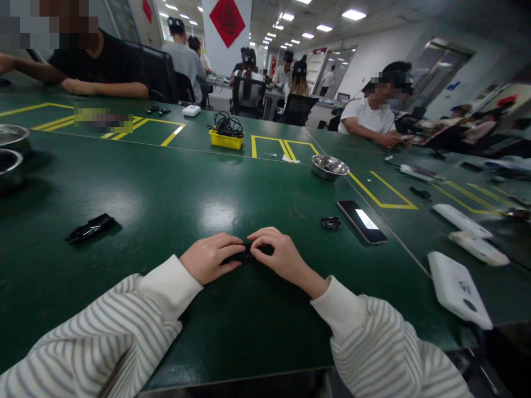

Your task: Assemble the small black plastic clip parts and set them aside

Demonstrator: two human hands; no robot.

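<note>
**While two hands work at it, a small, narrow, glossy black piece (247, 252) appears mid-handling**

Nothing visible confirms a finished step, and how much is left cannot be told. The piece sits between the hands, at or just above the smooth, dark green tabletop (157, 188); mostly covered, it shows a pale glint. The left hand's (212, 257) fingers grasp its left end; the right hand's (282, 255) thumb and forefinger pinch the other. Farther out lie an elongated, shiny black object (91, 228) leftward, and a bundled black cable (331, 222) and rectangular dark phone (352, 216) rightward.
</note>
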